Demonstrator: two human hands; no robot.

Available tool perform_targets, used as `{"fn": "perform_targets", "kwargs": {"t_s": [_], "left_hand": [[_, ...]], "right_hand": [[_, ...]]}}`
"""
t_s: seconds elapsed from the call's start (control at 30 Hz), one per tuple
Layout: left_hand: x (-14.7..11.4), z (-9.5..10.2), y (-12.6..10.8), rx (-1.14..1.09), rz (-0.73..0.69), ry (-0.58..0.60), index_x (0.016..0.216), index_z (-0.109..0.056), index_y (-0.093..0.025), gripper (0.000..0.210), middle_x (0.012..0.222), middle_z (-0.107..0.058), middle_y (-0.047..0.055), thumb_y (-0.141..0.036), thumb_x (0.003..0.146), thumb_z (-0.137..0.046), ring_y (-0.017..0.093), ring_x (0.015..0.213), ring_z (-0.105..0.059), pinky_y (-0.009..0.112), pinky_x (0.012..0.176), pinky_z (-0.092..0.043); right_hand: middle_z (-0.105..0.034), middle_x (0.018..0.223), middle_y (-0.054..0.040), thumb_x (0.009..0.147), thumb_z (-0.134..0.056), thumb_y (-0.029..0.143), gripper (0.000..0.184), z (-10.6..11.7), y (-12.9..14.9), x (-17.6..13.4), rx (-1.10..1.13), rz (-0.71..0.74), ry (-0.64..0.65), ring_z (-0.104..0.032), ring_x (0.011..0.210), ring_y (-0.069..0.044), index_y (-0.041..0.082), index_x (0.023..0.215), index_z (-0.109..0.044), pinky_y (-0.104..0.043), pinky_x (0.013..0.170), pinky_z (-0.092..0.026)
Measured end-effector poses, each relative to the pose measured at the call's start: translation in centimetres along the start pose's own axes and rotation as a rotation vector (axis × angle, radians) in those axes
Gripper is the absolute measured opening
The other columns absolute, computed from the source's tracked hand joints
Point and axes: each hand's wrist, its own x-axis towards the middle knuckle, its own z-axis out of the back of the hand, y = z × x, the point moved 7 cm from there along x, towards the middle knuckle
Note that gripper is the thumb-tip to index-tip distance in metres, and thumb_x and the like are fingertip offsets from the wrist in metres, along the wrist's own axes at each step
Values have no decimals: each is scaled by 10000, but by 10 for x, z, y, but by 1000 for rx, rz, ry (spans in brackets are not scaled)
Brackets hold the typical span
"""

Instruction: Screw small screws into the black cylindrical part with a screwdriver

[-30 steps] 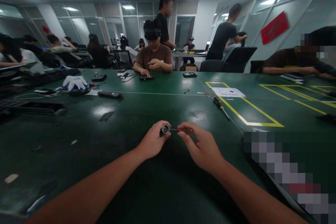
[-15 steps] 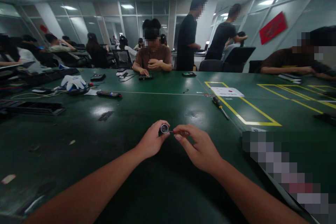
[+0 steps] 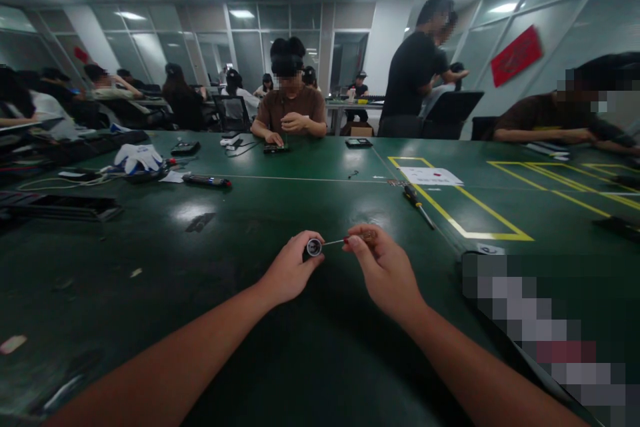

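My left hand (image 3: 293, 268) is closed around a small round part (image 3: 314, 247) with a pale metallic rim and a dark inside, its open face turned toward me. In my right hand (image 3: 387, 267) is a small screwdriver (image 3: 370, 235), its reddish, see-through handle pinched between thumb and fingers. The thin shaft points left, and its tip is at the right side of the round part. Whether the tip touches it or enters it, I cannot tell. Both hands are above the green table (image 3: 310, 360).
Beyond my right hand lies a black-and-yellow screwdriver (image 3: 419, 205), near a white paper sheet (image 3: 433, 176) and yellow tape outlines (image 3: 497, 235). White gloves (image 3: 139, 159) and a dark pen-shaped tool (image 3: 206, 180) are at the left. Across the table, a person (image 3: 290, 103) handles a small device.
My right hand has drawn back to the right with the screwdriver, showing more of its shaft. The left hand stays nearly still. In the background, a standing person has moved right.
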Motion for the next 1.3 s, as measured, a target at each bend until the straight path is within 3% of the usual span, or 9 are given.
{"fn": "perform_targets", "kwargs": {"t_s": [0.23, 0.43, 0.67, 0.93, 1.03, 1.13, 1.3], "left_hand": [[1, 1, 3, -32, -5, -18, 1087, -599, -225, 208, 1112, -658, 47, -176, 885, -601, 241, 1059, -597, 406, 960, -443], [1, 0, 5, -64, -15, -9, 1088, -598, -215, 200, 1116, -657, 56, -197, 889, -605, 239, 1077, -601, 402, 972, -453], [1, 2, 7, -89, -11, -24, 1095, -605, -211, 202, 1080, -664, 56, -221, 894, -597, 228, 1024, -614, 371, 913, -482], [1, 1, 7, -100, 3, -16, 1095, -597, -210, 217, 1022, -660, 49, -248, 882, -591, 227, 971, -617, 372, 880, -489], [1, 0, 6, -112, -3, -12, 1095, -591, -207, 223, 1018, -657, 48, -236, 873, -593, 228, 978, -615, 374, 889, -486], [1, 1, 6, -125, 1, -13, 1099, -582, -201, 229, 1036, -657, 52, -217, 871, -594, 229, 999, -612, 373, 901, -480], [1, 0, 4, -43, -19, -14, 1077, -599, -203, 192, 1105, -655, 58, -192, 886, -585, 232, 1051, -597, 397, 959, -450]], "right_hand": [[-762, 935, -41, 989, -562, 327, 158, -4, 12, -1, -80, 63, 91, -744, 865, -207, 229, 1087, -637, -339, 775, -540], [-744, 831, 2, 996, -542, 276, 149, -12, 25, -6, -89, 140, 253, -728, 783, -178, 243, 1098, -646, -300, 715, -531], [-753, 916, -4, 1003, -544, 244, 177, -16, 29, -10, -120, 215, 343, -715, 835, -169, 258, 1122, -674, -302, 789, -527], [-740, 947, -5, 965, -591, 198, 201, -27, 49, -22, -98, 382, 541, -683, 866, -164, 267, 1115, -706, -290, 811, -511], [-738, 940, -2, 962, -591, 198, 201, -28, 47, -22, -94, 367, 533, -681, 866, -163, 265, 1112, -707, -286, 808, -504], [-731, 895, 2, 979, -567, 227, 196, -25, 37, -17, -91, 249, 459, -676, 808, -162, 270, 1114, -702, -281, 754, -498], [-707, 825, -22, 1006, -531, 408, 252, -18, 14, -8, 183, 27, 292, -681, 796, -187, 226, 1083, -687, -311, 764, -509]]}}
